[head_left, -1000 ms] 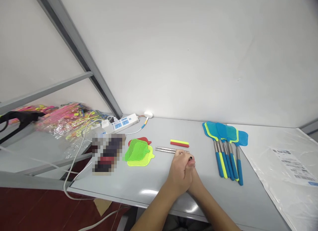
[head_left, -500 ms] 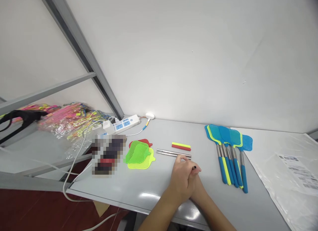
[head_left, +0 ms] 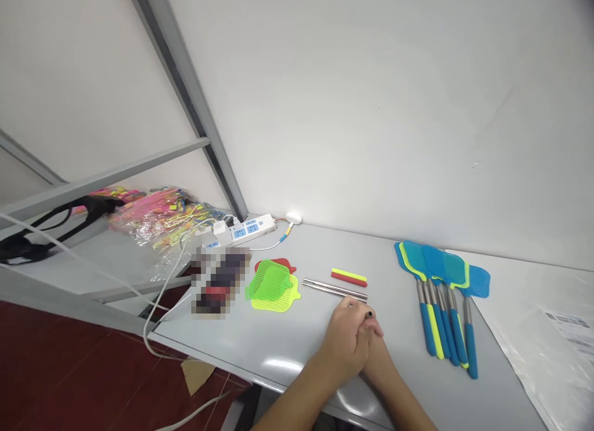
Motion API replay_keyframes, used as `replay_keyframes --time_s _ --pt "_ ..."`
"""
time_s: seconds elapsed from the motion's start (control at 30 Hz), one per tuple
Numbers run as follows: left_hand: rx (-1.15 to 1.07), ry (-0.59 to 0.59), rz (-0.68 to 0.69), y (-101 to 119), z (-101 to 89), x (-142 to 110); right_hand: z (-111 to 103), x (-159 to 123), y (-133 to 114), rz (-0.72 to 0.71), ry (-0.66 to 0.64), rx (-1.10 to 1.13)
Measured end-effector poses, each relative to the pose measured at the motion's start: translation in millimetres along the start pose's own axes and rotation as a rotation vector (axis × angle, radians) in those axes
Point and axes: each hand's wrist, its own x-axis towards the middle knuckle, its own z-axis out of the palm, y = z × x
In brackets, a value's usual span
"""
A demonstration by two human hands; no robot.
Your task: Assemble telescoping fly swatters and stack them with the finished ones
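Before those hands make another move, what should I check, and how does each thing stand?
1. Left hand and right hand closed together around the dark-ended piece: ok.
2. Whole piece visible: not ok; fingers hide most.
3. Which hand grips it more firmly: cannot tell.
4. Metal rods lying on the table: ok.
5. Green mesh head lying separately: not ok; it overlaps the yellow mesh head.
6. Fly swatters apart from the hands: ok.

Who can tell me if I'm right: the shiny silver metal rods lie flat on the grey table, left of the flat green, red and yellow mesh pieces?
Not quite: the side is wrong. The head view shows the shiny silver metal rods lying flat on the grey table, right of the flat green, red and yellow mesh pieces.
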Motion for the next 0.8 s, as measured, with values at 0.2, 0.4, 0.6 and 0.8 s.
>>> replay_keyframes --time_s 0.2,0.4,0.6,0.8 --pt "-0.677 0.563 -0.177 21.9 -19.0 8.7 -12.4 -8.6 -27.9 0.101 -0.178 0.127" --pt "-0.881 0.758 -0.229 31.1 -49.8 21.5 -9.8 -21.3 -40.1 0.112 -0.22 0.181" --pt "-0.982 0.764 -0.3 19.0 -50.5 18.3 -13.5 -25.6 -53.4 0.008 -0.139 0.056" --pt "-1.028 0.711 -0.313 16.3 -43.6 15.8 -27.3 -25.4 -52.5 -0.001 -0.158 -0.013"
